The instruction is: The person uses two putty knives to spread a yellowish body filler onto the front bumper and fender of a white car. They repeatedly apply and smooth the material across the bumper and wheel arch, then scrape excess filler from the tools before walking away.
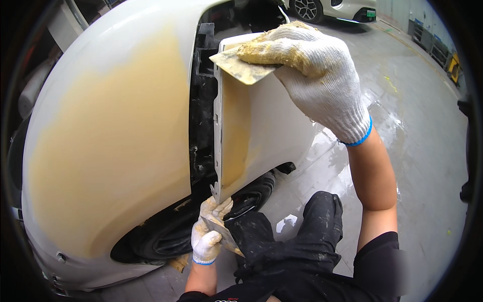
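My right hand [322,80], in a putty-stained knit glove, grips a flat scraper [234,65] over the top of a detached-looking panel edge [234,131] with tan filler on it. A black slotted channel [200,110] lies between this edge and the white car body panel [100,126], which carries a broad tan filler patch. My left hand [206,234], gloved too, holds a second metal plate [226,236] low beside the bottom of the edge, just above the wheel.
The car's tire [171,244] is under the panel. My bent legs [317,226] are on the grey, partly wet floor [412,166]. Another white car [339,10] stands at the back, with grey equipment [430,43] along the wall at right.
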A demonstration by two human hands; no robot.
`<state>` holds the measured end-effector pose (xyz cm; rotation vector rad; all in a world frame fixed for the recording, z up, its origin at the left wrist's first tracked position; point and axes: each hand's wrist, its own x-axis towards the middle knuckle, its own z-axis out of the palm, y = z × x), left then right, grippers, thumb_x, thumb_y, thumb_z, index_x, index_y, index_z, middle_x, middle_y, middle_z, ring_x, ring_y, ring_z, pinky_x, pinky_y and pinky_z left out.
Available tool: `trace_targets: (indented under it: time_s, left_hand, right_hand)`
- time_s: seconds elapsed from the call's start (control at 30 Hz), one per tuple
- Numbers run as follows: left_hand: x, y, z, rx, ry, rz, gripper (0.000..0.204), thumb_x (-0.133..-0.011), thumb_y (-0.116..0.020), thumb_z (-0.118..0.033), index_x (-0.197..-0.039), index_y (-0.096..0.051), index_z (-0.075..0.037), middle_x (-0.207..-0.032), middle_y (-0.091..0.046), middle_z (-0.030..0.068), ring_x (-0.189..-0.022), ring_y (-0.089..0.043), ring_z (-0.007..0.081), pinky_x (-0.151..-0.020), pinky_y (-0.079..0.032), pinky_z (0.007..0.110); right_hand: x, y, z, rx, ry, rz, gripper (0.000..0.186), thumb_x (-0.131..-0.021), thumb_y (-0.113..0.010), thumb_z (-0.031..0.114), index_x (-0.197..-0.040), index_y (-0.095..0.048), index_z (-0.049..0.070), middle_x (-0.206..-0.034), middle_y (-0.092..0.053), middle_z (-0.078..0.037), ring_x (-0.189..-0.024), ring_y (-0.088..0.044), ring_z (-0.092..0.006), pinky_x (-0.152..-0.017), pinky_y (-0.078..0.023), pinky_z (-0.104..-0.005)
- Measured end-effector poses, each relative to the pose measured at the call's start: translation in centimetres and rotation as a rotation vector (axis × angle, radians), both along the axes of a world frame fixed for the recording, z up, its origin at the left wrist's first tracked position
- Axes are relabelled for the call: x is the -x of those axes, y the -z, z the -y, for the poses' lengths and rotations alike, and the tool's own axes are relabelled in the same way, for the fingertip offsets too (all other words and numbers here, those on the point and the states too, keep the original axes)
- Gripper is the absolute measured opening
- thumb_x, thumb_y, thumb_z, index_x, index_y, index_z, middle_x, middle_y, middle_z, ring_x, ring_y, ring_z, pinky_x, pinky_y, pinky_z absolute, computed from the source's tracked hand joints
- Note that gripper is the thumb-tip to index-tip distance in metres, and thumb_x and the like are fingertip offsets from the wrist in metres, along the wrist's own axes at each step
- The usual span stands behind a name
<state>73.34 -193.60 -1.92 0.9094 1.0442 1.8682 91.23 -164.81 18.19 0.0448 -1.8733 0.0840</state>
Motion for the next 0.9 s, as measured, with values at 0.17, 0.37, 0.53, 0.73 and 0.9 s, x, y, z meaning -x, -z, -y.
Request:
trace_targets:
  time_s: [0.17,0.37,0.53,0.73,0.9]
  left_hand:
    - [0.3,0.3,-0.1,0.007,0.004,0.035,0.107,-0.073,-0.091,-0.038,-0.153,-0.042,0.012,-0.158,-0.047,0.0214,-0.146,-0.049,0.0403,-0.125,-0.035,0.051]
    - [0.1,-0.1,-0.2,0.041,-0.025,0.025,0.111,-0.070,-0.091,-0.041,-0.153,-0.041,0.013,-0.155,-0.049,0.0213,-0.145,-0.049,0.0375,-0.125,-0.034,0.049]
    - [-0.5,-0.4,-0.1,0.029,-0.059,0.021,0.108,-0.073,-0.081,-0.034,-0.156,-0.034,0.016,-0.157,-0.046,0.0267,-0.146,-0.049,0.0426,-0.126,-0.032,0.053]
    - [-2.0,-0.4,-0.3,0.034,-0.158,0.032,0.108,-0.072,-0.081,-0.034,-0.156,-0.035,0.016,-0.157,-0.047,0.0267,-0.145,-0.050,0.0411,-0.125,-0.033,0.052]
    - [-2.8,-0.6,-0.5,0.026,-0.214,0.066,0.108,-0.071,-0.081,-0.032,-0.155,-0.034,0.017,-0.155,-0.048,0.0281,-0.145,-0.050,0.0407,-0.127,-0.032,0.052]
  right_hand:
    - [-0.1,1.2,0.1,-0.119,0.035,0.090,0.032,-0.077,-0.077,-0.009,-0.105,-0.083,0.006,-0.097,-0.079,-0.012,-0.095,-0.076,-0.0342,-0.092,-0.059,-0.0409]
    - [-1.0,3.3,0.2,-0.227,0.113,0.108,0.029,-0.074,-0.076,0.003,-0.097,-0.084,0.018,-0.096,-0.080,-0.003,-0.096,-0.077,-0.0260,-0.084,-0.062,-0.0400]
    - [-3.9,1.0,-1.8,-0.382,0.145,0.254,0.038,-0.065,-0.079,-0.002,-0.099,-0.084,0.015,-0.099,-0.081,-0.005,-0.096,-0.078,-0.0297,-0.092,-0.061,-0.0439]
    - [-2.2,-0.8,-3.6,-0.610,0.042,0.242,0.042,-0.069,-0.080,0.017,-0.110,-0.084,0.026,-0.115,-0.075,0.003,-0.109,-0.074,-0.0270,-0.091,-0.061,-0.0452]
    - [-0.5,-2.1,-4.2,-0.632,-0.033,0.282,0.044,-0.065,-0.081,0.010,-0.106,-0.085,0.024,-0.120,-0.078,0.000,-0.112,-0.075,-0.0299,-0.097,-0.060,-0.0473]
